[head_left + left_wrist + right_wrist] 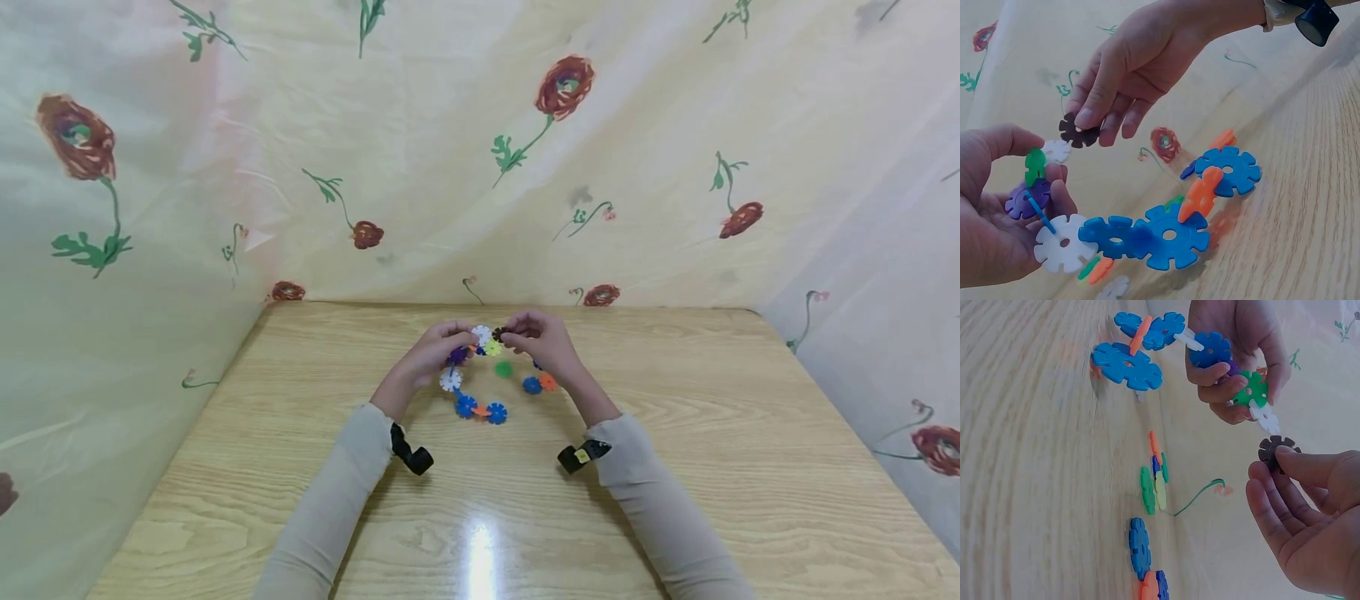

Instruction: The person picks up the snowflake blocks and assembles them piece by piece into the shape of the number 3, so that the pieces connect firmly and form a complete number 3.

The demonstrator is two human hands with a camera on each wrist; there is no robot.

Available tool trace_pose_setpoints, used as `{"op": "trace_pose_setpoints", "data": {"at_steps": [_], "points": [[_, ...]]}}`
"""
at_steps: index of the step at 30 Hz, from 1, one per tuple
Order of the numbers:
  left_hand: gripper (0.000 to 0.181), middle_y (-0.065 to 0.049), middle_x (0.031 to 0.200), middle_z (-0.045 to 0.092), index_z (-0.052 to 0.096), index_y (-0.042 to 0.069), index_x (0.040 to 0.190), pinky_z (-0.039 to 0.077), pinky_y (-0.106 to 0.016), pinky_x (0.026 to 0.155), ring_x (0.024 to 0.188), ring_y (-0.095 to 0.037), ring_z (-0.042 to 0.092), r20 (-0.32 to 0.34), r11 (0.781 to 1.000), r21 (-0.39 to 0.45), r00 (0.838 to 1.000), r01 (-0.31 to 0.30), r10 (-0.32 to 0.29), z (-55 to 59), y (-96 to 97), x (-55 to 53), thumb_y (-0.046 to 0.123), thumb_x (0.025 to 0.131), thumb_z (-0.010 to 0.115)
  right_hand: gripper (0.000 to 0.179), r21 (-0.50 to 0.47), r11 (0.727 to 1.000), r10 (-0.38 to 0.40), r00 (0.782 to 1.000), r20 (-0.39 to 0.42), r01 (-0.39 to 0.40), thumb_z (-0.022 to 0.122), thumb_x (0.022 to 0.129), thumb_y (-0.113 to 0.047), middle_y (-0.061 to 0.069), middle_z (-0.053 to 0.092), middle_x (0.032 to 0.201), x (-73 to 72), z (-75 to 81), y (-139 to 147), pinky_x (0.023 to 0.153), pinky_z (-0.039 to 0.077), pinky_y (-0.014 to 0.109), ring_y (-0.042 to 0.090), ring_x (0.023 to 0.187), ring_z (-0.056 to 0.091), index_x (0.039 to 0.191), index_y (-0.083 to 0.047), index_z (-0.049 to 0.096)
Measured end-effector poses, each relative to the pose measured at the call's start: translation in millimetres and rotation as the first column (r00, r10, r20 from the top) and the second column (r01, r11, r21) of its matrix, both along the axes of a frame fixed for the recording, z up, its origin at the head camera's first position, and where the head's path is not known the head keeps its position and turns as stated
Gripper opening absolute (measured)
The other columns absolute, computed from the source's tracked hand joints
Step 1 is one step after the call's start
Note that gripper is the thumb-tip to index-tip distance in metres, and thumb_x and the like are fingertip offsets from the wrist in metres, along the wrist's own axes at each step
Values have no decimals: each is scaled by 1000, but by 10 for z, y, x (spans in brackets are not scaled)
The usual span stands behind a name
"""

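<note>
Blue discs end the chain nearest me; loose orange disc on the bench, right of chain. Chain's far part: left grip holds it; right grip pinches a brown disc just beside. I read joining; next calls for aligning slots.

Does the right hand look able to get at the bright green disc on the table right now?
Probably yes: nothing seems to cover the green disc, and it lies near the right hand. But that hand pinches the dark disc, which it would likely need to release first.
</note>
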State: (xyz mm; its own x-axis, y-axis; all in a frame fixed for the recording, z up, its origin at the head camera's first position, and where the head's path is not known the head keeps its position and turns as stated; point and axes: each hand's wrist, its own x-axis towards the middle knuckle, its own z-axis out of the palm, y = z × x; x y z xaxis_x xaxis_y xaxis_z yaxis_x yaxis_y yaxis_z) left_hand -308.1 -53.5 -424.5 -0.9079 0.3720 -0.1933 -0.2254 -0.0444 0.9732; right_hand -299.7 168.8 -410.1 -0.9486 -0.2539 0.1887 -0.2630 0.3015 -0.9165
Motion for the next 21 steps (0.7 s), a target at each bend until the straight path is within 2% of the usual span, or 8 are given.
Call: {"op": "trace_pose_setpoints", "data": {"at_steps": [5, 9, 13, 16, 21], "points": [[25, 5, 89, 61, 60, 4, 125, 53, -21, 68, 70, -5, 58, 21, 999, 10, 999, -35, 35, -5, 10, 1, 14, 102, 59, 17, -8, 1000, 18, 999, -31, -19, 72, 94, -5, 27, 71, 103, -6, -14, -14, 78, 62, 46, 43, 94, 69, 107, 6, 67], [23, 5, 88, 60, 59, 5, 124, 53, -18, 64, 68, -4, 58, 27, 998, 19, 998, -55, 54, -1, 32, 13, 13, 103, 59, 17, -8, 1000, 30, 998, -56, -30, 72, 93, -4, 28, 70, 105, -10, -27, -19, 79, 63, 44, 45, 95, 69, 106, 7, 68], [17, 4, 90, 60, 59, 6, 119, 53, -17, 64, 69, -5, 59, 33, 997, 26, 997, -68, 67, 4, 53, 18, 13, 103, 58, 14, 4, 999, 37, 996, -76, -37, 72, 94, -2, 26, 70, 105, 2, -17, -28, 77, 62, 33, 45, 95, 69, 105, 6, 69], [15, 3, 93, 60, 60, 7, 117, 53, -18, 65, 70, -5, 59, 41, 997, 24, 997, -74, 73, 6, 64, 22, 12, 103, 59, 13, 10, 999, 31, 996, -85, -30, 72, 93, -1, 24, 71, 105, 13, -7, -41, 77, 60, 25, 40, 95, 71, 103, 6, 69], [12, -1, 98, 59, 58, 8, 114, 55, -19, 67, 74, -7, 60, 47, 997, 17, 996, -71, 70, 9, 79, 30, 13, 103, 59, 13, -2, 1000, 16, 995, -100, -16, 74, 91, -1, 25, 72, 106, 16, -18, -56, 79, 60, 20, 37, 96, 72, 102, 6, 72]]}}
